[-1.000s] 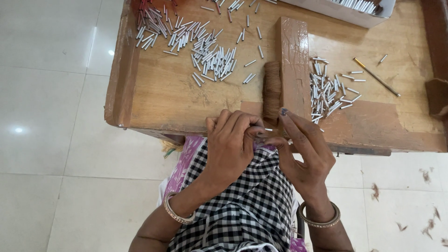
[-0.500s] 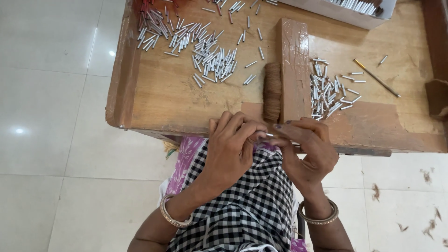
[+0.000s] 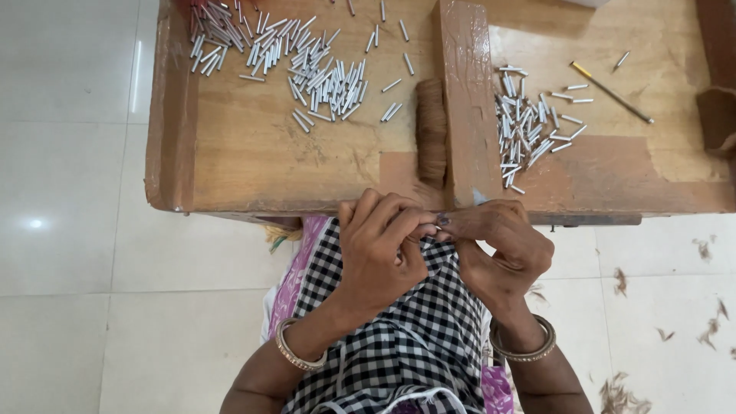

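My left hand (image 3: 383, 245) and my right hand (image 3: 502, 249) meet fingertip to fingertip just below the front edge of a low wooden work table (image 3: 230, 161). Together they pinch one small thin stick-like piece (image 3: 438, 224), mostly hidden by the fingers. A bundle of brown fibre (image 3: 432, 130) lies on the table just above my hands, against an upright wooden divider (image 3: 468, 100). Several short silver tubes (image 3: 322, 77) are scattered left of the divider, and another heap of tubes (image 3: 525, 126) lies to its right.
A thin yellow-tipped stick (image 3: 612, 92) lies at the table's right. A dark brown object (image 3: 717, 115) sits at the right edge. Brown fibre scraps (image 3: 709, 330) litter the white tiled floor (image 3: 69, 253). A black-and-white checked cloth (image 3: 391, 337) covers my lap.
My right hand's fingers, spread a second ago, have curled in against the left hand. Both hands now close on the small piece at the table edge.
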